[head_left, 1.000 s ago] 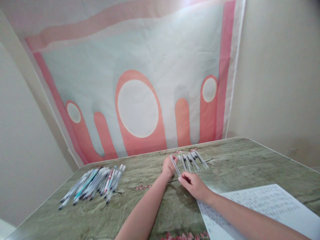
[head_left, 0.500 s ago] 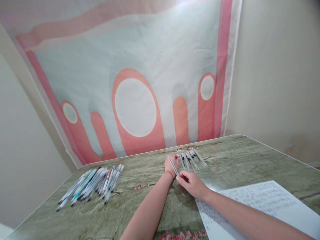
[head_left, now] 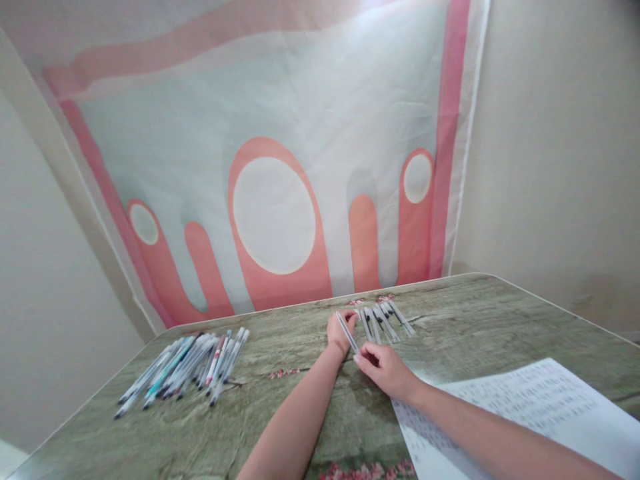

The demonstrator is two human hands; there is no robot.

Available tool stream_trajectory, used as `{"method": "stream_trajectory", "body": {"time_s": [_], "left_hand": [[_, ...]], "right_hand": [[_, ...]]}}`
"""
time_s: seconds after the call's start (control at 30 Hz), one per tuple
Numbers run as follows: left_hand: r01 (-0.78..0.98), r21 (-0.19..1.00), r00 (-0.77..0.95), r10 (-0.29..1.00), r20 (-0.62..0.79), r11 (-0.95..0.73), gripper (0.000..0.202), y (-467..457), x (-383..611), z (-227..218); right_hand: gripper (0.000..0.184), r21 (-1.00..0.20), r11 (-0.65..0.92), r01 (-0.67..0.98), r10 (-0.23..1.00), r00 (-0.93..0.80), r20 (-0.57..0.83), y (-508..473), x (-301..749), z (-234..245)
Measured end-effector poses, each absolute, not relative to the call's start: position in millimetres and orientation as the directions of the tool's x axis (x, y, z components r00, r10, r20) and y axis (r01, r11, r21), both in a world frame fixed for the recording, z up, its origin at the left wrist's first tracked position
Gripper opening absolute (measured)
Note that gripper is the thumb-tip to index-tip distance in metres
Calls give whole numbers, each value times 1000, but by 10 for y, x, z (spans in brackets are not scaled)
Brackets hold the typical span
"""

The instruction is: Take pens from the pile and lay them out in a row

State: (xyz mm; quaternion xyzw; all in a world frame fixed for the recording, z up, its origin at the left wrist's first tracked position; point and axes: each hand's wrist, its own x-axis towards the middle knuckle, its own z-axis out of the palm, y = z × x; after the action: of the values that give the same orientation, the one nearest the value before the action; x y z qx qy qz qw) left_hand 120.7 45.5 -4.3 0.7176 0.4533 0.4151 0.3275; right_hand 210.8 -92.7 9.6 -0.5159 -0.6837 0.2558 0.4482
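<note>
My right hand [head_left: 384, 368] pinches the lower end of a slim clear-barrelled pen [head_left: 347, 332], which slants up and to the left. Just beyond it, my left hand [head_left: 341, 328] is closed with its fingertips drawn together beside a row of pens [head_left: 383, 321]. What those fingertips hold, if anything, is too small to make out. The pen in my right hand crosses in front of my left hand in this view. Pens in the row are pale and see-through with dark parts, lying side by side near the table's far edge.
A loose pile of pens [head_left: 185, 367], mostly clear with black ends and a few teal or pink, lies on the left of the wood-patterned table [head_left: 250, 427]. A sheet of handwritten paper [head_left: 540, 400] lies at right, partly under my right forearm. A patterned cloth [head_left: 330, 133] hangs behind.
The view has shifted very slightly. Both hands stay in nearly the same place, and my right hand keeps its hold on the pen.
</note>
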Motion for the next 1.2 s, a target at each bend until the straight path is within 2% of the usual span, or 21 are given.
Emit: {"method": "stream_trajectory", "body": {"time_s": [0.1,0.17,0.33,0.5,0.77,1.2], "left_hand": [[293,924,184,963,199,-247,27,436,1129,38],[167,976,192,975,109,-142,36,343,1026,101],[-142,989,448,893,38,30,43,-122,708,231],[-195,978,509,860,31,80,44,-365,585,259],[-407,898,346,938,-15,165,36,-150,483,207],[-465,849,373,925,-69,250,35,-203,515,176]], "right_hand": [[28,-828,324,458,940,-57,337,-917,2115,89],[30,-846,307,437,947,-52,317,-908,2120,83],[30,-848,305,434,949,-66,308,-892,2118,72],[29,-820,325,471,943,-93,320,-895,2101,61],[46,-927,170,335,985,-74,154,-891,2114,29],[39,-899,213,382,977,-76,199,-888,2106,34]]}}
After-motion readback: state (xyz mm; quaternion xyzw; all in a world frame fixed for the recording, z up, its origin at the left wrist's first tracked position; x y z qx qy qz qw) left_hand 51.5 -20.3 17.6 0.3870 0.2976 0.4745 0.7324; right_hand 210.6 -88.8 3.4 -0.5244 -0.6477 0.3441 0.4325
